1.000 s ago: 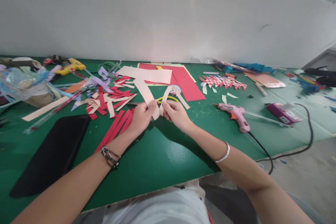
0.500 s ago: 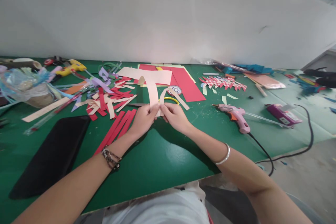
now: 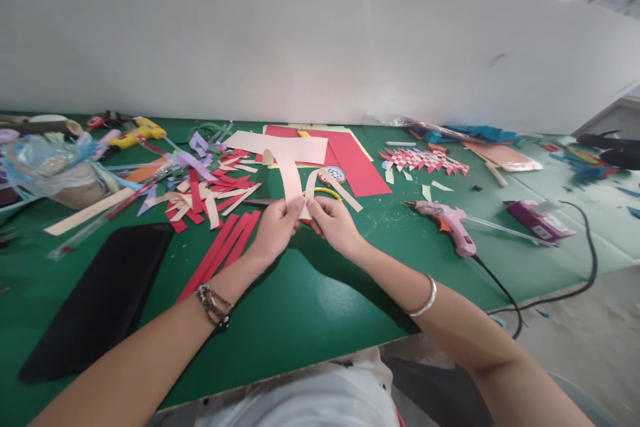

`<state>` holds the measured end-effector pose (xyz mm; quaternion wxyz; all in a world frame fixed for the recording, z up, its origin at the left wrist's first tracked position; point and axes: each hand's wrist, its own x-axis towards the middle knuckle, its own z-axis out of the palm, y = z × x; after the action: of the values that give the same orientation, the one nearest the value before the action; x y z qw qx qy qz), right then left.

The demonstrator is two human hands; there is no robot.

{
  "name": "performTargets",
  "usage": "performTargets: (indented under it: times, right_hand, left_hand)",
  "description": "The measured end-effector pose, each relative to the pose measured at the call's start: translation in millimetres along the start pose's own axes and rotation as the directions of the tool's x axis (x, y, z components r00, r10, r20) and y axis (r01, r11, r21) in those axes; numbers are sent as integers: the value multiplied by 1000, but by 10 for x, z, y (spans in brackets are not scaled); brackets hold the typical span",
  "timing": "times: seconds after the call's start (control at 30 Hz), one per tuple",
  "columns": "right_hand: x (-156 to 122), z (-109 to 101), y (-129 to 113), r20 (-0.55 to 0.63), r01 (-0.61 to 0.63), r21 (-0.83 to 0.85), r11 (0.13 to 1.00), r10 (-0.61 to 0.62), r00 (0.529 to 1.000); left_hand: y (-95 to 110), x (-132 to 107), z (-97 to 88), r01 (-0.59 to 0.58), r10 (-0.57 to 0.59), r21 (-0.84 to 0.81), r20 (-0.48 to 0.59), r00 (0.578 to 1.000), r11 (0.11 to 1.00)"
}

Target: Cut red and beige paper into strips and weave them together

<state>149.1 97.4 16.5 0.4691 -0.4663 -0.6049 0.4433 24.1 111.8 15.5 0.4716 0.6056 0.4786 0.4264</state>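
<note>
My left hand (image 3: 274, 230) and my right hand (image 3: 334, 222) meet over the green table (image 3: 310, 307), each pinching the lower end of a pale pink paper strip. The left hand holds a wide strip (image 3: 291, 179) that rises and curls over at its top. A narrower strip (image 3: 325, 181) that arches away to the right sits in the right hand's pinch. The two strip ends touch between my fingertips. Several long red strips (image 3: 220, 250) lie just left of my left hand.
A heap of red and pink paper scraps (image 3: 210, 190) lies to the left, a black sheet (image 3: 95, 300) nearer me. Red and pink sheets (image 3: 350, 157), a tape roll (image 3: 332, 175), a pink glue gun (image 3: 447, 220) with its cord, a woven red-white piece (image 3: 425, 159) and a yellow glue gun (image 3: 135, 133) surround them.
The wide pink strip has swung from leaning left to standing nearly upright, its top now curled. My hands have stayed together at the same spot.
</note>
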Motion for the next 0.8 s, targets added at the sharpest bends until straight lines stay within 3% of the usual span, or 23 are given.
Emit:
performTargets:
  times: [0.33, 0.57, 0.8]
  right_hand:
    - [-21, 37, -54, -50, -13, 39, 999, 15, 999]
    - [-34, 69, -77, -51, -44, 206, 978, 56, 997]
    - [-17, 18, -63, 19, -50, 148, 988, 48, 999]
  left_hand:
    - [31, -28, 42, -36, 35, -85, -12, 999, 996]
    - [49, -37, 69, -45, 42, -168, -25, 999, 985]
    - [61, -45, 12, -68, 69, 35, -26, 997, 997]
